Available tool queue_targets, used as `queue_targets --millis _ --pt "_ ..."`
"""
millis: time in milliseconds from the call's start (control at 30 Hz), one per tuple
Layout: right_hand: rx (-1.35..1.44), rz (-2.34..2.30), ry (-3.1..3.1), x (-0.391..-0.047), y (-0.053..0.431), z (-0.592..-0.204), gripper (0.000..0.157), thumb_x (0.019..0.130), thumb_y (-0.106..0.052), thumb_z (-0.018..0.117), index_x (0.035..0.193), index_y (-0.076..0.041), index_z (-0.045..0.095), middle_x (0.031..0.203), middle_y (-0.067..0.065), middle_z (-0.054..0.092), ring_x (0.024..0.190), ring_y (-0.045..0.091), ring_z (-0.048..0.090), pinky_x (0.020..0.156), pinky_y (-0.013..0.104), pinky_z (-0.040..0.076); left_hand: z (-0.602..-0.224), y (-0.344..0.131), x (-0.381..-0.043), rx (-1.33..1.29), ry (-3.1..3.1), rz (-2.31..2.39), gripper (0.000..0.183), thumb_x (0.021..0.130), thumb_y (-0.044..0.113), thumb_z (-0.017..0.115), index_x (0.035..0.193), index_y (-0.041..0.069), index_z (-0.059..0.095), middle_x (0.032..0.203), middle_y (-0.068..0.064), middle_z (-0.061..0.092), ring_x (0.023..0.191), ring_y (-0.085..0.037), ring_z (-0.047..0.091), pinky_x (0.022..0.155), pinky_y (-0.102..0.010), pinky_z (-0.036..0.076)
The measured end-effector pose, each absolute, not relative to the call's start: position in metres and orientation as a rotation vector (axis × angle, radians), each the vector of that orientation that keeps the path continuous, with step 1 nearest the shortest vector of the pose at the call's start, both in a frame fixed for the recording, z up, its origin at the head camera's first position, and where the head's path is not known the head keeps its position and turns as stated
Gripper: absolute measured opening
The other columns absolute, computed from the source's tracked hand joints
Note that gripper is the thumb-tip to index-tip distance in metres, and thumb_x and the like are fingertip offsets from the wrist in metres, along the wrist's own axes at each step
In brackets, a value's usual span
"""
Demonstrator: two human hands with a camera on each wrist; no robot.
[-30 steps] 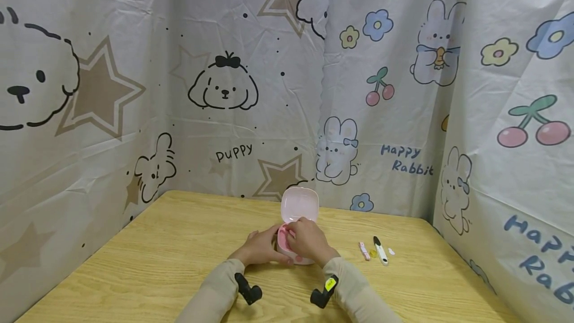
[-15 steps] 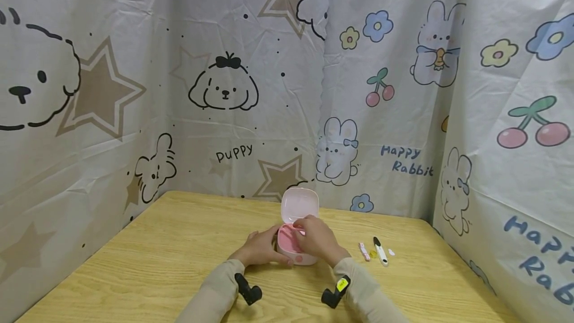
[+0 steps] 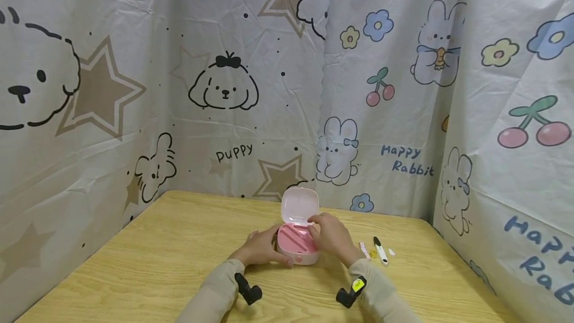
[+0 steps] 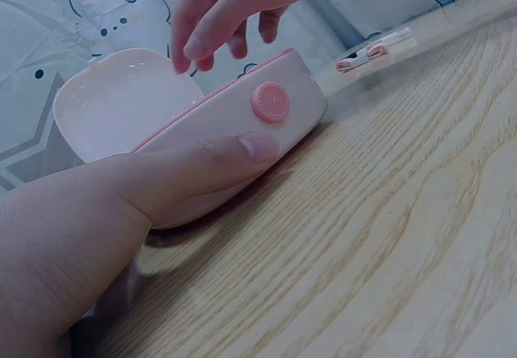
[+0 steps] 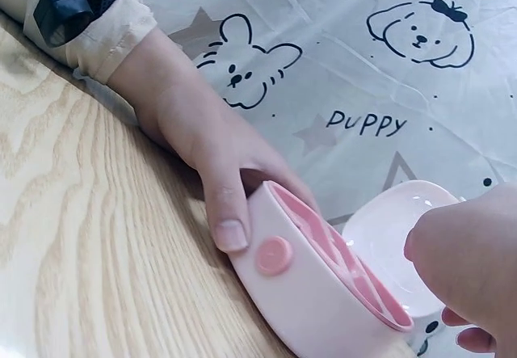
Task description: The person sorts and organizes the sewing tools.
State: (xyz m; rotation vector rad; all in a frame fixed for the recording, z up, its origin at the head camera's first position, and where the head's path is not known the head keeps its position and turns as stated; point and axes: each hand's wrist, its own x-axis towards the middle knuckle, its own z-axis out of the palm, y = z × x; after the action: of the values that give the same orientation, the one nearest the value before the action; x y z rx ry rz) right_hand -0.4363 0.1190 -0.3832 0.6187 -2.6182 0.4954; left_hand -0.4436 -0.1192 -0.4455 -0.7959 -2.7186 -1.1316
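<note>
A small pink box point(image 3: 298, 259) stands on the table with its pale lid point(image 3: 299, 205) tipped up at the back. Its inside shows a deeper pink tray point(image 5: 327, 249) with slanted dividers, and a round pink button point(image 4: 271, 102) sits on the front. My left hand point(image 3: 257, 248) grips the box's left side, its thumb along the front and the other fingers mostly hidden behind the wall. Above the right part of the box is my right hand point(image 3: 332, 237), fingers loosely bent and pointing down. Nothing shows between those fingers in the left wrist view.
On the table point(image 3: 197, 233) right of the box lie a small pink-and-white item point(image 3: 364, 251), a little yellow piece point(image 3: 373, 253), a white tool with a black end point(image 3: 380, 251) and a tiny white piece point(image 3: 391, 251). A printed curtain point(image 3: 224, 128) hangs behind.
My right hand has drawn back from inside the box toward the right, uncovering the divided tray. The left hand and the box stay where they were.
</note>
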Motion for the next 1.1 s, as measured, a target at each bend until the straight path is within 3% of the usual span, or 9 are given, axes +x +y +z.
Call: queue_targets --millis 833,1100 --pt "0.443 0.455 -2.699 -0.442 0.208 -0.389 0.028 0.097 -0.02 0.07 0.12 -0.005 0.073 0.114 0.018 0.071 0.104 0.037 0.067 0.086 0.056 0.054 -0.446 -0.12 -0.446 -0.799 -2.715 -1.184 0.109 0.069 0.059 0.091 0.158 0.022 0.04 0.154 0.002 0.051 0.142 -0.022 0.043 0.114 -0.07 0.008" --pt "0.386 0.431 -2.829 -0.44 0.23 -0.39 0.028 0.097 -0.019 0.069 0.12 -0.003 0.072 0.112 0.018 0.071 0.098 0.031 0.067 0.082 0.052 0.055 -0.447 -0.12 -0.446 -0.815 -2.71 -1.182 0.109 0.069 0.063 0.09 0.158 0.022 0.041 0.154 0.001 0.051 0.142 -0.023 0.043 0.114 -0.07 0.008"
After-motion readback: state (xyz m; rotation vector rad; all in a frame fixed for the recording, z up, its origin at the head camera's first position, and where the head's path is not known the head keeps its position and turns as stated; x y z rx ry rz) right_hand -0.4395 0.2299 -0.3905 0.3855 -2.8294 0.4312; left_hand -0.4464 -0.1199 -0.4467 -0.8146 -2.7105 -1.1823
